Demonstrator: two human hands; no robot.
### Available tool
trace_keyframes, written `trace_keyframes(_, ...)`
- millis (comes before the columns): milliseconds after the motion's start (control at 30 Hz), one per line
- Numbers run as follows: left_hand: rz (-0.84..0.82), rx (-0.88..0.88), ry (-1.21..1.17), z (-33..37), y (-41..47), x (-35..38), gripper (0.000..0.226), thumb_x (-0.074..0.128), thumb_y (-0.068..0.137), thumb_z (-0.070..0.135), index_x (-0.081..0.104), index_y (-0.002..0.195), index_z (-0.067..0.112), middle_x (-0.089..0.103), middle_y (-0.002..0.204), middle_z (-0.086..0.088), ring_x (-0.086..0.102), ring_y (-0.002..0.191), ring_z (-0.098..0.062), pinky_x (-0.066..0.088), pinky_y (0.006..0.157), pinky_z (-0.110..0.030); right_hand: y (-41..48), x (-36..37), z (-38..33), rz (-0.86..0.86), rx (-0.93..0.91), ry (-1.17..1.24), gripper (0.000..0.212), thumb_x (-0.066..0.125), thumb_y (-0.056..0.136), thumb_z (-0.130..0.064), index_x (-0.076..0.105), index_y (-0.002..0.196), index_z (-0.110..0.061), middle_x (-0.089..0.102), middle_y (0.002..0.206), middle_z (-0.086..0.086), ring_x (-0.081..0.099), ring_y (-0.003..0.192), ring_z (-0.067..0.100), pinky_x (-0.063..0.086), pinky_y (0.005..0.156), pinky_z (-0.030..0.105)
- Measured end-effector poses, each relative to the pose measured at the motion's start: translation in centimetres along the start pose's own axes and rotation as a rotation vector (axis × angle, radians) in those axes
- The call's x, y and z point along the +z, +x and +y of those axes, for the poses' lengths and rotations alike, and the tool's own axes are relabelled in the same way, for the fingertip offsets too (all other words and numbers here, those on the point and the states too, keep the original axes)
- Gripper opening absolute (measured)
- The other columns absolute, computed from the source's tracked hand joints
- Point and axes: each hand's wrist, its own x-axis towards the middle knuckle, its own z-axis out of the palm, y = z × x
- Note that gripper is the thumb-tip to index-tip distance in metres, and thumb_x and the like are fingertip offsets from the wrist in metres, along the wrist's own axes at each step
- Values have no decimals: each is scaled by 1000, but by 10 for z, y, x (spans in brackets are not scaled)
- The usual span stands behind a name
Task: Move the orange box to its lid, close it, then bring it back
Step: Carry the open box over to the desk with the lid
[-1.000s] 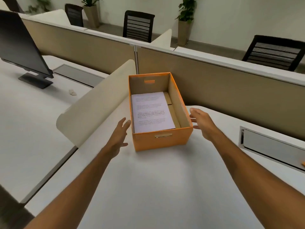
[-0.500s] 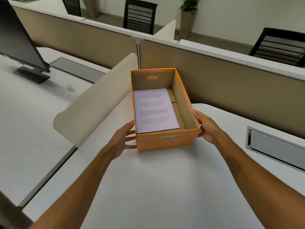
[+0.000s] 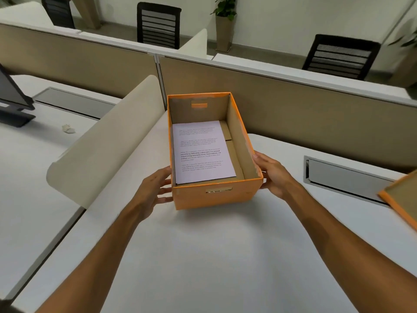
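An open orange box [image 3: 214, 196] with brown cardboard walls sits in the middle of the white desk [image 3: 203, 256]. A printed white sheet [image 3: 202, 152] lies flat inside it. My left hand [image 3: 153, 190] presses against the box's near left side. My right hand [image 3: 273, 175] grips the near right corner, thumb on the rim. The orange lid [image 3: 399, 199] lies upside down at the desk's right edge, partly cut off by the frame.
A curved cream divider [image 3: 108, 141] stands left of the box. A tan partition wall [image 3: 293, 109] runs behind it. A metal cable hatch [image 3: 343, 179] is set in the desk between box and lid. A monitor [image 3: 11, 96] and crumpled paper [image 3: 68, 129] are on the left desk.
Both hands closed in from beside the box and now hold its near sides. The view has shifted right, bringing the lid into sight.
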Motion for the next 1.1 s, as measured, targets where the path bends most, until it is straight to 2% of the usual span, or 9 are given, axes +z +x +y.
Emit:
trace_keyframes(133, 8, 60, 58, 1, -18, 22, 42, 56, 91, 57, 65, 125, 34, 73, 117, -1, 72, 102, -25, 63, 78, -41, -38, -23, 11, 45, -11, 39, 33, 56, 94, -49, 62, 127, -48, 73, 112, -13, 64, 108, 23, 58, 67, 45)
trace_keyframes(233, -11, 90, 102, -1, -36, 44, 39, 54, 93, 54, 66, 122, 30, 73, 111, 0, 72, 99, -26, 63, 74, -39, -71, -45, 22, 70, -27, 53, 27, 58, 94, -49, 64, 120, -53, 74, 108, -16, 65, 107, 22, 59, 66, 45)
trace_keyframes(467, -74, 112, 135, -20, -103, 107, 35, 53, 94, 53, 69, 116, 30, 73, 110, -1, 72, 99, -26, 62, 68, -35, -166, -96, 62, 154, -64, 79, 38, 60, 91, -51, 59, 129, -51, 72, 114, -14, 66, 109, 21, 57, 82, 60)
trace_keyframes(633, -121, 114, 170, -48, -164, 149, 47, 62, 76, 69, 73, 109, 37, 78, 100, 6, 75, 92, -23, 62, 65, -34, -243, -130, 102, 200, -61, 101, 38, 60, 90, -51, 60, 128, -49, 73, 113, -15, 65, 111, 22, 55, 84, 63)
trace_keyframes(767, -130, 116, 198, -72, -210, 177, 50, 63, 76, 70, 72, 112, 37, 75, 106, 4, 73, 94, -24, 62, 63, -34, -301, -150, 131, 216, -52, 127, 44, 63, 83, -57, 62, 126, -49, 73, 113, -15, 64, 112, 22, 54, 84, 65)
trace_keyframes(1100, -160, 104, 216, -120, -294, 225, 39, 60, 85, 58, 71, 112, 32, 72, 110, 2, 70, 97, -24, 61, 59, -30, -409, -174, 192, 295, -30, 190, 43, 59, 94, -47, 56, 136, -42, 69, 123, -9, 62, 115, 23, 50, 88, 68)
